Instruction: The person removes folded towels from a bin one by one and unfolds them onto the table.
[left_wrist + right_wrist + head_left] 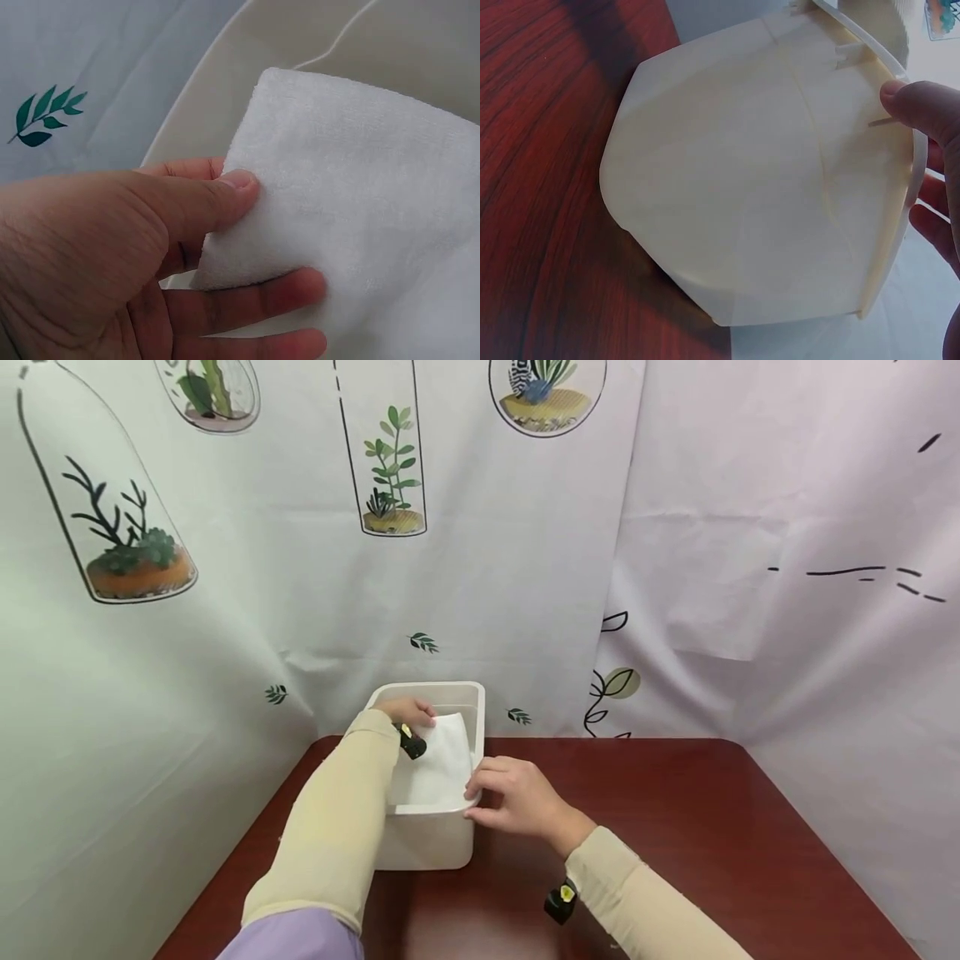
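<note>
A white towel (360,165) with a terry surface lies inside a white plastic bin (423,843). My left hand (408,712) reaches over the bin's far left side and pinches the towel's edge between thumb and index finger, as the left wrist view shows. Its other fingers extend beneath the cloth. My right hand (517,795) grips the bin's near right rim, the thumb on the outer wall and the fingers curled over to the inside. In the right wrist view the bin's outer side (727,165) fills the middle, with small ribs under the rim.
The bin stands on a dark red wood-grain table (675,843), near its back left. White curtains (487,568) printed with plants in glass jars hang behind the table and at both sides. Black wrist cameras (561,902) sit on both sleeves.
</note>
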Demonstrator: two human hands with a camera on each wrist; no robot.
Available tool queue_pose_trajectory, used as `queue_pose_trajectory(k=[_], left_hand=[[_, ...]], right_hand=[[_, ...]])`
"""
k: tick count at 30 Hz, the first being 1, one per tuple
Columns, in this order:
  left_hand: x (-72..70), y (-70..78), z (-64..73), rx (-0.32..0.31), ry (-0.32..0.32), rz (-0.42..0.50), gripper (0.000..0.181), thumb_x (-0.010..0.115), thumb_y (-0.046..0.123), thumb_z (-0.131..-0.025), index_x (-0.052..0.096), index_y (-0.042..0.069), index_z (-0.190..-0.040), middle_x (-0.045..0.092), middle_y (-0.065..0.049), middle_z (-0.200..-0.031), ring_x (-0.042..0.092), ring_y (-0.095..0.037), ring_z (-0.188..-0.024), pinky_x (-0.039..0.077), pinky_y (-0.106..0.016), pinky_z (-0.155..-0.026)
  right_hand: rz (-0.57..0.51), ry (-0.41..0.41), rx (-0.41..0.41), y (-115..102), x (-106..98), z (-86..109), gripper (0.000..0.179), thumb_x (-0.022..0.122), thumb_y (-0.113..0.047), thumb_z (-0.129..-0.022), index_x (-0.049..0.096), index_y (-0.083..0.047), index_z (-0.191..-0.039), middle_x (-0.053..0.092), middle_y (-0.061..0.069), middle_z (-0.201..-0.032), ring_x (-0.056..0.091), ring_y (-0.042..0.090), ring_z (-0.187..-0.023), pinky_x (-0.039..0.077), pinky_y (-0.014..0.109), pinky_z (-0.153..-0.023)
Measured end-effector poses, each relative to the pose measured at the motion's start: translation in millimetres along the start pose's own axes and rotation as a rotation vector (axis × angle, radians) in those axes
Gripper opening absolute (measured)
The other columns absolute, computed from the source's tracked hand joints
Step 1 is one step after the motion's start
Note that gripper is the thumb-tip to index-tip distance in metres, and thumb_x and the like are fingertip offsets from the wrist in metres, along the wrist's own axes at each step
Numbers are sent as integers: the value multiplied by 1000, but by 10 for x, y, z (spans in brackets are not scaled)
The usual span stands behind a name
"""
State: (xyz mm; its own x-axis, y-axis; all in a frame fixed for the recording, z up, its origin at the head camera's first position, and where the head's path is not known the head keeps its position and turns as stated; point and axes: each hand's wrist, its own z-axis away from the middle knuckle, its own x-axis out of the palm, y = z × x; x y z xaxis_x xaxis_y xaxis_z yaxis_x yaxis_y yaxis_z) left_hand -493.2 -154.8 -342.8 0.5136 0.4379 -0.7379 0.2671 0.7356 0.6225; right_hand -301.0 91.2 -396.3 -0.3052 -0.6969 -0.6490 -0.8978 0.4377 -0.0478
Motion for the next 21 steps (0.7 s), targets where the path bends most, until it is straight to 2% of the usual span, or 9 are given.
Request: queue_pose_trajectory(k=[3, 6, 14, 21], left_hand=[[-2, 60, 78, -13, 1, 87, 20, 55, 7, -101, 58, -6, -117, 59, -9, -99, 72, -24, -81, 58, -36, -82], [6, 129, 157, -31, 23, 162, 19, 54, 6, -102, 56, -6, -117, 54, -9, -99, 74, -31, -85, 60, -38, -82], [-19, 254, 309, -54, 128, 172, 23, 57, 7, -102, 59, -5, -120, 59, -11, -101, 74, -33, -86, 60, -38, -79], [-124, 335, 431, -78, 151, 206, 25, 57, 10, -102, 58, -2, -124, 60, -17, -114, 72, -32, -85, 60, -46, -74]], right_hand=[[-13, -5, 13, -14, -4, -6, 21, 89, -25, -78, 71, -20, -86, 66, -12, -92, 61, 2, -84, 50, 15, -74], [-17, -3, 11, -19, -11, -12, 21, 89, -24, -77, 71, -20, -86, 67, -12, -92, 61, 3, -84, 51, 16, -74], [-29, -12, 27, -34, -36, -27, 21, 89, -24, -77, 71, -20, -86, 66, -12, -92, 61, 3, -85, 51, 16, -75], [-7, -41, 61, -56, -41, -17, 20, 89, -26, -78, 71, -21, -87, 66, -13, -94, 61, 3, -86, 52, 18, -75]])
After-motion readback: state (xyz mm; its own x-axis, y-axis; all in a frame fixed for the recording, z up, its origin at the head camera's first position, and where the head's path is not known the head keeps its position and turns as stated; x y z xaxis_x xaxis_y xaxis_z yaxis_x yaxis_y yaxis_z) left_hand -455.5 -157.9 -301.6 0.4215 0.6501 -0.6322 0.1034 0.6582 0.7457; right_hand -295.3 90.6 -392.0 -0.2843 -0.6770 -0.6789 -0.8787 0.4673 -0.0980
